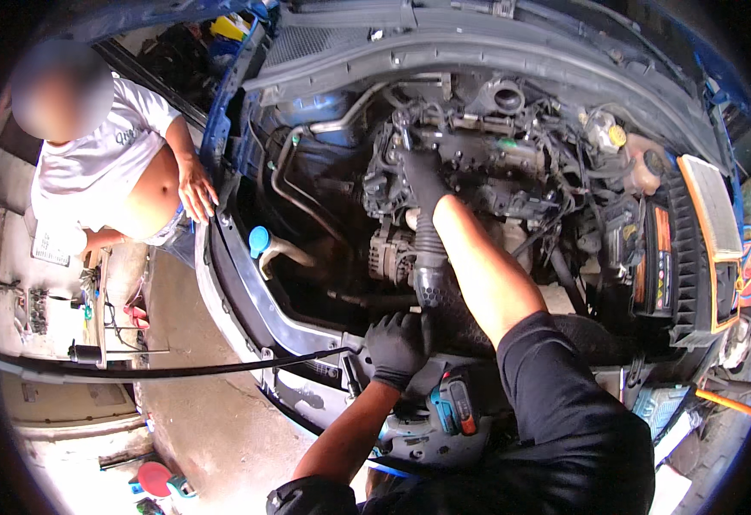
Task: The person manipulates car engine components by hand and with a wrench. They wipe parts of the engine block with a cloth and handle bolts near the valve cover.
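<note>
My right hand [425,176], in a black glove, reaches over the engine [478,154] and is closed around what looks like a ratchet wrench [403,123]. Its metal head points toward the far side, at the engine's left end. Below that wrist runs a black ribbed air hose [429,245]. My left hand [397,348], also gloved, is closed at the car's front crossmember; anything inside the fingers is hidden. Beside it ends a long black strip [178,372] that stretches out to the left. A dark tool handle [352,378] stands just below the strip's end.
A teal and black cordless power tool [454,403] lies on the front panel. To the right are the battery [654,257] and an air filter [708,206]. The blue-capped washer filler neck [259,240] rises at left. Another person [109,163] stands by the left fender, hand on its edge.
</note>
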Available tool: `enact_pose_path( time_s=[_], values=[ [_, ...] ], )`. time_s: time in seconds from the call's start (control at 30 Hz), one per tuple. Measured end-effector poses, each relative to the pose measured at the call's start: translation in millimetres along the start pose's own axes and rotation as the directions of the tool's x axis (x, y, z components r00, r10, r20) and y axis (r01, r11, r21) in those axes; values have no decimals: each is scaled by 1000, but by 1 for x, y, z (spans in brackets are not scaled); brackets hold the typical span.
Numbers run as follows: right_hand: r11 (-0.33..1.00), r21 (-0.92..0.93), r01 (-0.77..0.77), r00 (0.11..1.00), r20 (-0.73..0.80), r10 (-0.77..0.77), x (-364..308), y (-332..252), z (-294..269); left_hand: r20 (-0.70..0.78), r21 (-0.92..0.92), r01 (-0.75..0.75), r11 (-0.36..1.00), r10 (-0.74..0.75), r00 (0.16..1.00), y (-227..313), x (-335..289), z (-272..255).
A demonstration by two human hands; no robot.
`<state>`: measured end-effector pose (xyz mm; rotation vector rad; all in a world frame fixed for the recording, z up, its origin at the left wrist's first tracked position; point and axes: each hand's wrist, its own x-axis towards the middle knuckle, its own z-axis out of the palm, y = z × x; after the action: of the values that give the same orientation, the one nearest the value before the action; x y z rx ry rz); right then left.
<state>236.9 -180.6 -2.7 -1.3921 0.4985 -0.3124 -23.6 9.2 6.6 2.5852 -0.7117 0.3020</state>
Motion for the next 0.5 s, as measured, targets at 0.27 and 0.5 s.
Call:
enact_pose_path(
  time_s=[0.27,0.5],
  values=[
    [955,-293,-37,942,310,132,60,-46,-38,-92,-45,27,999,-31,995,-8,-1,1],
    [996,-16,-85,941,328,86,-3,-158,-61,-100,-61,60,996,-66,993,-7,-6,4]
  ],
)
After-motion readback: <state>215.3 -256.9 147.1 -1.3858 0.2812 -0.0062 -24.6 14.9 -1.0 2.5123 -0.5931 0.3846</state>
